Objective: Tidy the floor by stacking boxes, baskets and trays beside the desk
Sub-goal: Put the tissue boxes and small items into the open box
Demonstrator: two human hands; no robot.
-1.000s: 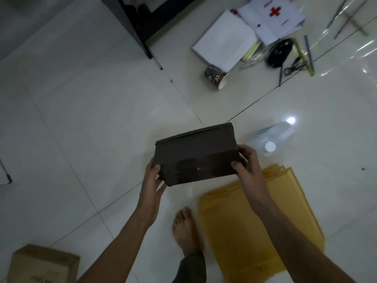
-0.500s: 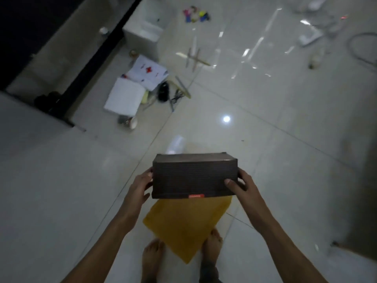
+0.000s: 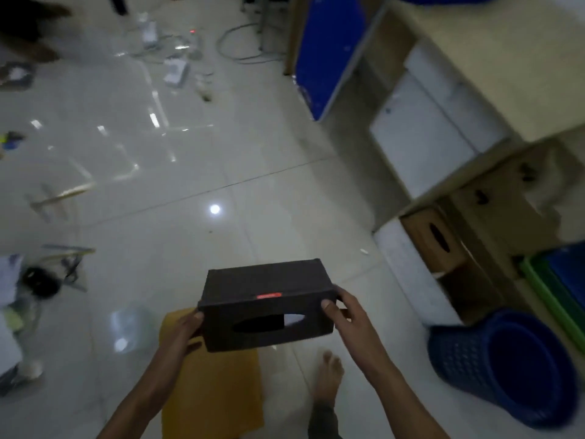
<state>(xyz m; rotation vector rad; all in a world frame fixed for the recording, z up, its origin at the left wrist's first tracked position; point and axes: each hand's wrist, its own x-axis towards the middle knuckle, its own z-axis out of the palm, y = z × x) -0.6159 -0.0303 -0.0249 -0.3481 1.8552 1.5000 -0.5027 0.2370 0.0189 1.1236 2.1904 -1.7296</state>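
While one blue basket (image 3: 503, 369) lies nearby, left hand (image 3: 180, 332) and right hand (image 3: 349, 315) grip one dark box (image 3: 266, 305) — ends pinched.

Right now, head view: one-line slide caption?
Both hands, left hand and right hand, hold a dark box above the floor, near stacked cardboard boxes and a blue basket.

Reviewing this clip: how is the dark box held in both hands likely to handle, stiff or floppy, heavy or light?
The dark box probably stays stiff: its edges look straight though the left hand and right hand hold only its ends. It seems light, held clear of the floor by fingers alone. The oval slot suggests a hollow, crushable cardboard shell.
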